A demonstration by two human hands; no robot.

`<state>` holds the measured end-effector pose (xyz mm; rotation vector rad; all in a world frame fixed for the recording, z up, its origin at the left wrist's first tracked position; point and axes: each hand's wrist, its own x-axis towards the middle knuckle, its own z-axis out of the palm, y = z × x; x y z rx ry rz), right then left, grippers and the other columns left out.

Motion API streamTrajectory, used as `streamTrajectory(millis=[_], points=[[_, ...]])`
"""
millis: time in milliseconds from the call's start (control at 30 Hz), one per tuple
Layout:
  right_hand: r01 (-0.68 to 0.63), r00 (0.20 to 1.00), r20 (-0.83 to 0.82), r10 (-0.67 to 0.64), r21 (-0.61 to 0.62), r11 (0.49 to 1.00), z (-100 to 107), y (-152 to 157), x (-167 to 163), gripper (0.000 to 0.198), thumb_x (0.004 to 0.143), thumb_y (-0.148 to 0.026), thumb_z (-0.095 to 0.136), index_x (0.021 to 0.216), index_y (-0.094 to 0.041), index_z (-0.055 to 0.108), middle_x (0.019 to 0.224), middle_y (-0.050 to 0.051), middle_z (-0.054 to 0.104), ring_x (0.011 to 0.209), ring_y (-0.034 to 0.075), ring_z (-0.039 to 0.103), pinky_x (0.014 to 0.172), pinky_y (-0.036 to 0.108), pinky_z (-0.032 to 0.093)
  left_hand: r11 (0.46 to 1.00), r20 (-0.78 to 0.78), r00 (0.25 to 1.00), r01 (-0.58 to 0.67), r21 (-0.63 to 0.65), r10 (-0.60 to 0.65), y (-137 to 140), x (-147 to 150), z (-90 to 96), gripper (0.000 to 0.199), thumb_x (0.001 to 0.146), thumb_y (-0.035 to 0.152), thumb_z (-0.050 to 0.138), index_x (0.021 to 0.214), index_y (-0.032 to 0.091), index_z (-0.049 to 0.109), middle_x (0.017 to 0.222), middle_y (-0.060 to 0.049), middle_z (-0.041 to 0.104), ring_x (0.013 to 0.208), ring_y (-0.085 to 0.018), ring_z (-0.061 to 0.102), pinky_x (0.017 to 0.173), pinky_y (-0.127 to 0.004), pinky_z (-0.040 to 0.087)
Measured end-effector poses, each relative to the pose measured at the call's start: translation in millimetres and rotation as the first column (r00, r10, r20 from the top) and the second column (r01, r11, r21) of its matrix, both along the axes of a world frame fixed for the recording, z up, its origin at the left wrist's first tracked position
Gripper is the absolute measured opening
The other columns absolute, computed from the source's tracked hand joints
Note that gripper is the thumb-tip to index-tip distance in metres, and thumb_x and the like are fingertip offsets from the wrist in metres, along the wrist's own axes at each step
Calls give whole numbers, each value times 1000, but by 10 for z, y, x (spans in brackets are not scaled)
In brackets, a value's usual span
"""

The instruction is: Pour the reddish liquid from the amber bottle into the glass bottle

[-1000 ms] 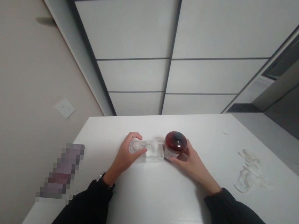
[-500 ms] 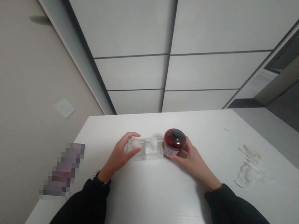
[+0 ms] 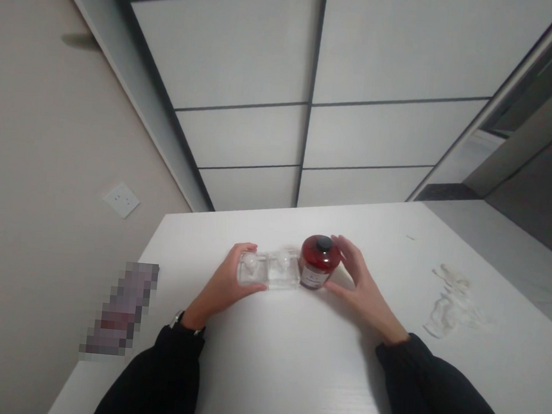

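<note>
Two clear square containers with round knobs stand side by side on the white table, a left one (image 3: 259,271) and a right one (image 3: 284,273). My left hand (image 3: 231,274) is wrapped round the left one, thumb along its front and fingers at its back. Touching or nearly touching the right container is a dark red, rounded bottle (image 3: 318,260) with a black cap and a pale label, standing upright. My right hand (image 3: 359,279) is at the bottle's right side with thumb and fingers spread and a gap at the palm. Whether its fingertips touch the glass is unclear.
Crumpled, translucent whitish wrapping (image 3: 456,300) lies on the right of the table (image 3: 267,361). A small thin strip (image 3: 410,237) lies farther back. A pixelated item (image 3: 122,309) is at the left edge. White panelled doors (image 3: 244,133) stand behind the table.
My right hand has loosened from the bottle, its thumb sliding off the label to the right. The left hand's thumb has shifted down to the container's front edge.
</note>
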<state>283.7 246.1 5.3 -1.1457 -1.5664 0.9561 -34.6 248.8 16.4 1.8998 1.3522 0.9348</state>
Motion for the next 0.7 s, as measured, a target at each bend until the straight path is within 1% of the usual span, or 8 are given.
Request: streamTrajectory(millis=[67, 133, 167, 233, 333, 400, 567, 700], points=[[202, 979, -25, -200, 157, 967, 93, -112, -8, 65, 88, -48, 78, 145, -30, 51, 157, 11, 51, 150, 33, 46, 127, 63, 36, 999, -12, 1000, -15, -29, 14, -28, -38, -11, 71, 74, 37, 89, 134, 22, 53, 139, -12, 60, 135, -33, 56, 120, -53, 41], [350, 928, 0, -373, 349, 869, 244, -253, -92, 42, 92, -40, 74, 129, -28, 61, 135, 12, 65, 132, 33, 60, 117, 60, 48, 998, -21, 999, -25, -55, 24, -68, -74, -21, 68, 72, 35, 90, 130, 22, 55, 134, -11, 63, 128, -33, 61, 115, -52, 46], [341, 917, 40, -397, 439, 831, 335, -321, -168, 31, 93, -36, 73, 122, -27, 64, 123, 11, 69, 120, 32, 66, 109, 57, 54, 997, -25, 999, -32, -64, 31, -92, -88, -25, 67, 72, 35, 90, 128, 21, 56, 131, -11, 65, 124, -32, 63, 112, -51, 48], [133, 945, 183, -270, 539, 832, 527, -415, -389, 15, 98, -28, 65, 113, -27, 67, 107, 10, 74, 102, 29, 72, 93, 49, 62, 996, -28, 998, -49, -69, 47, -141, -100, -37, 65, 71, 35, 90, 126, 21, 57, 125, -10, 67, 116, -31, 66, 106, -50, 51], [-317, 836, 548, 36, 427, 847, 782, -379, -833, 24, 102, -24, 57, 125, -24, 65, 123, 11, 73, 113, 26, 71, 93, 43, 62, 997, -21, 998, -68, -47, 67, -198, -86, -61, 64, 73, 36, 87, 126, 20, 55, 122, -10, 68, 113, -32, 67, 103, -49, 53], [-476, 561, 824, 82, 240, 846, 894, -245, -1135, 39, 101, -29, 64, 137, -18, 59, 139, 16, 67, 123, 29, 66, 96, 43, 60, 997, -18, 997, -77, -24, 76, -215, -66, -75, 58, 75, 35, 85, 122, 20, 55, 122, -10, 69, 116, -33, 67, 104, -50, 52], [-560, 349, 927, 135, 91, 823, 978, 125, -1589, 20, 101, -25, 63, 111, -8, 70, 99, 18, 77, 96, 32, 75, 76, 39, 54, 993, -28, 993, -115, -23, 114, -218, -48, -100, 51, 72, 30, 87, 112, 22, 57, 109, -6, 72, 98, -30, 71, 85, -44, 58], [-653, 243, 949, 200, 8, 758, 1071, 235, -1580, 19, 101, -16, 61, 117, -14, 71, 101, 11, 78, 94, 26, 75, 72, 33, 49, 988, -46, 988, -150, -36, 148, -212, -72, -126, 53, 69, 32, 91, 111, 21, 61, 108, -5, 73, 98, -32, 72, 86, -47, 58]])
